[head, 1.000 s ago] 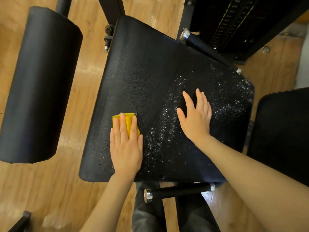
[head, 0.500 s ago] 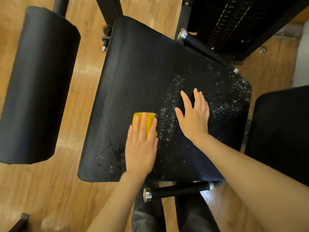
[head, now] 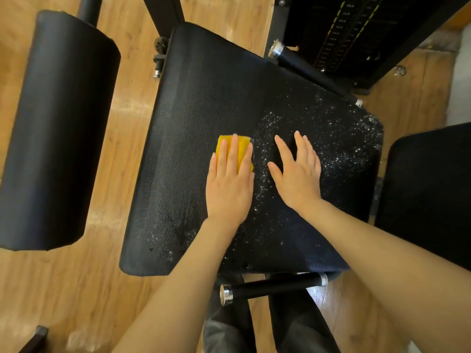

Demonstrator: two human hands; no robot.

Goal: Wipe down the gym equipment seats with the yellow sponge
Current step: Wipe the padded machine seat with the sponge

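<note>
A black padded gym seat (head: 204, 103) fills the middle of the view. White droplets or foam speckle its right half and its near left corner. My left hand (head: 229, 182) lies flat on a yellow sponge (head: 242, 146) near the seat's middle, pressing it onto the pad. Only the sponge's far end and right edge show past my fingers. Just to its right, my right hand (head: 297, 174) rests palm down on the speckled part of the seat, fingers apart and holding nothing.
A black roller pad (head: 58, 128) stands to the left over the wooden floor (head: 122, 103). Another black pad (head: 430, 189) is at the right edge. Chrome-capped handles sit at the near edge (head: 272, 286) and far right (head: 305, 62). A weight stack (head: 356, 29) rises behind.
My left hand has slid the sponge to the right and away from me across the seat, close to my right hand. The right hand has stayed in place.
</note>
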